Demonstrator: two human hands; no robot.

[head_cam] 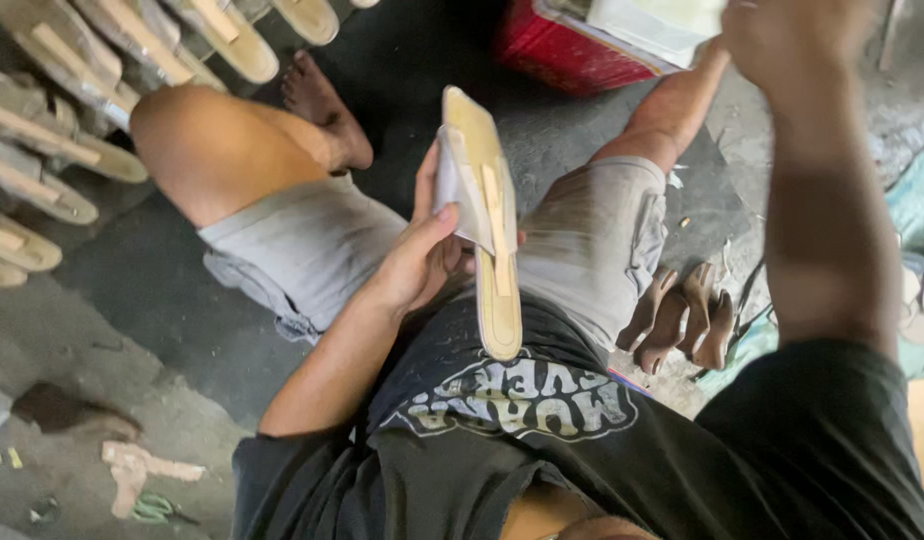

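Right hand (782, 40) raised, sandal sole (485, 220) in left hand (422, 255).

Right hand (782, 35) cut off by the top edge, fingers out of view; grasp cannot be determined; left hand (422, 255) fingertips hidden behind the sandal sole (487, 215); red box (572, 45) and pale item on it cropped at top; row of soles (52, 150) runs off the left and top edges; small scraps on the floor (132, 475) too blurred to identify.
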